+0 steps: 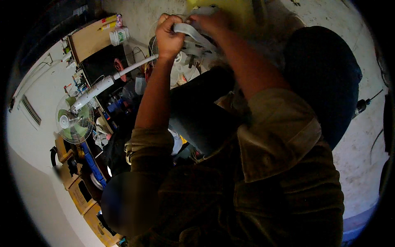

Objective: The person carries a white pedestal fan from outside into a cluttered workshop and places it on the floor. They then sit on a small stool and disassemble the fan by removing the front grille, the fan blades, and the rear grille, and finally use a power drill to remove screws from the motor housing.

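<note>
My left hand is closed around the end of a pale grey curved piece, which bends away to the right like a thick band. What the rest of that piece belongs to is blurred. Just right of it is my right hand, smeared by motion, with its fingers hidden at the far side of the piece. Below and behind both hands, a fan with a round wire guard shows in part, between my forearms.
A white pedestal fan with green blades lies across the left, its pole reaching toward my left forearm. Cluttered shelves hold a white tub and cardboard boxes. A dark tool with a thin shaft lies on the floor at right.
</note>
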The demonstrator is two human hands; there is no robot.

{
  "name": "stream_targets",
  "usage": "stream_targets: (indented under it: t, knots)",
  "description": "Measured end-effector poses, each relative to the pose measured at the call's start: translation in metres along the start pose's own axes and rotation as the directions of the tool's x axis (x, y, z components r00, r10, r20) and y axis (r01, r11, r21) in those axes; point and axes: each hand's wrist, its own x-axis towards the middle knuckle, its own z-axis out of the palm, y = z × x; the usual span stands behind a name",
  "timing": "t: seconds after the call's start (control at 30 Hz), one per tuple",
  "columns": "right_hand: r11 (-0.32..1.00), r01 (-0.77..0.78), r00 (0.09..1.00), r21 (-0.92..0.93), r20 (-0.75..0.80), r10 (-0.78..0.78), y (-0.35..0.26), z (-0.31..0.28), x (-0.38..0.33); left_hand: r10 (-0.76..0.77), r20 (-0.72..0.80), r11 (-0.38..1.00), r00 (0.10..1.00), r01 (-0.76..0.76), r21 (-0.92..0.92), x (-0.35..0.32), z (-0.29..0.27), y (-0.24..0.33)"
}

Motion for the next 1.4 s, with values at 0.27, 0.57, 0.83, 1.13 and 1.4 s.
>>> stream_targets:
  t: [0.27, 0.57, 0.83, 1.13, 1.4]
  knots:
    - [0.999, -0.032, 0.949, -0.026, 0.312, 0.039, -0.004, 0.007, -0.003, -0.016, 0.062, 0.999, 0.998, 0.014, 0.034, -0.013, -0.022, -0.017]
    - [0.984, -0.173, 0.942, 0.031, 0.296, 0.157, 0.008, 0.039, -0.012, -0.103, 0.088, 0.995, 0.991, 0.102, 0.012, -0.035, -0.051, -0.036]
    - [0.99, -0.021, 0.885, -0.136, 0.458, 0.082, 0.004, 0.064, -0.035, -0.493, 0.087, 0.755, 0.866, 0.475, -0.452, -0.107, -0.083, -0.05]
    - [0.996, -0.059, 0.68, -0.063, 0.728, 0.086, 0.018, 0.122, -0.073, -0.448, -0.097, 0.795, 0.889, 0.347, -0.497, -0.183, -0.094, -0.119]
    - [0.991, -0.106, 0.377, -0.084, 0.919, 0.118, 0.047, 0.16, -0.109, -0.021, -0.287, 0.114, 0.958, -0.282, -0.953, -0.26, -0.083, -0.189]
